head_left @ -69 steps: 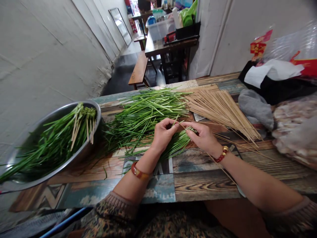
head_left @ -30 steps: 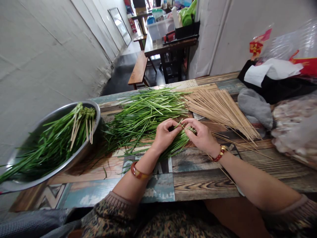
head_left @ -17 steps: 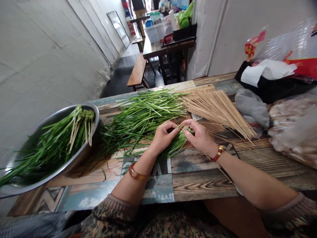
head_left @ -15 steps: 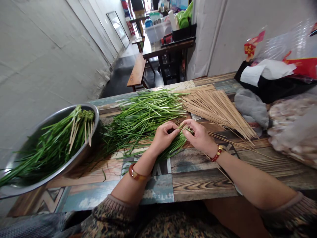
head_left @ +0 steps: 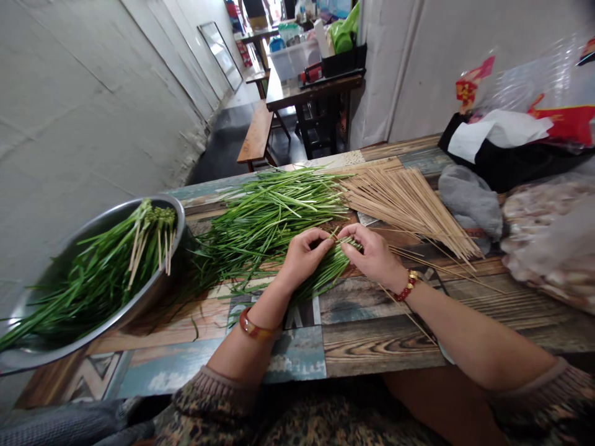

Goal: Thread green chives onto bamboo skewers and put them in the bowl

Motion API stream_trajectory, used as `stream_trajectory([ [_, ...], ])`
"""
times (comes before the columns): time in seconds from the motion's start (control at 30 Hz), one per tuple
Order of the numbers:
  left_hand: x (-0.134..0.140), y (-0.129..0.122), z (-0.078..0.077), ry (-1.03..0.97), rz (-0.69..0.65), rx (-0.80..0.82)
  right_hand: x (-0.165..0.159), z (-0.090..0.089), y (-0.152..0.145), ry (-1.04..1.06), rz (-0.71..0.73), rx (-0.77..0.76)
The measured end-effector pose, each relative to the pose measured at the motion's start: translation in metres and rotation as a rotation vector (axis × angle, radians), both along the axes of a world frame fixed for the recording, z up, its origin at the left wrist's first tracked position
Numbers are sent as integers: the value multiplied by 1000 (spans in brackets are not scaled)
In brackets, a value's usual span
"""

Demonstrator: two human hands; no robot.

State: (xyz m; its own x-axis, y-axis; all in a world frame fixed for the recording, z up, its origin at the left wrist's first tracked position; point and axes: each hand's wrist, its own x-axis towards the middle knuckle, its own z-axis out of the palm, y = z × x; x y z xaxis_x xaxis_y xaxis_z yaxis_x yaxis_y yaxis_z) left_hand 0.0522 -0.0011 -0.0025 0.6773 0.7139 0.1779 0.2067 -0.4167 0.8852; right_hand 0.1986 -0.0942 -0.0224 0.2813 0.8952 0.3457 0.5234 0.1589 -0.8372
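My left hand (head_left: pixel 304 255) is closed, thumb and forefinger pinched at the cut end of a garlic chive stalk. Close against it, my right hand (head_left: pixel 374 255) grips the stem ends of a small bunch of garlic chives (head_left: pixel 329 272), whose leaves trail down and left beneath my left hand. A thin bamboo skewer (head_left: pixel 413 319) slants out below my right hand; whether it joins the bunch is hidden by my fingers. Beyond my hands lies a large heap of loose garlic chives (head_left: pixel 279 214). To its right, a pile of bamboo skewers (head_left: pixel 409 207) fans out.
At the left stands a steel basin (head_left: pixel 179 210) with chives threaded on skewers. A grey mesh bag (head_left: pixel 469 201), a plastic bag of pale pieces (head_left: pixel 553 235) and a black bag (head_left: pixel 506 164) sit at the right. A wooden bench (head_left: pixel 256 130) stands beyond the patterned table (head_left: pixel 372 347).
My fingertips have shifted slightly at the stem ends, and a short stalk tip now sticks up between my hands. The heap, skewers and basin are unchanged.
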Motion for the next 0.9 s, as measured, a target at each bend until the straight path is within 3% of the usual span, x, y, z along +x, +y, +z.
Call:
stream_trajectory([
  [0.23, 1, 0, 3, 41, -146, -29, 0, 1, -1, -71, -30, 6],
  [0.43, -2, 6, -3, -83, 56, -237, -1, 0, -1, -11, -9, 10],
  [0.53, -1, 7, -6, -109, 93, -318, -2, 1, -2, 13, -5, 5],
  [0.9, 1, 2, -5, -95, 41, -206, -3, 7, -4, -28, 21, 8],
])
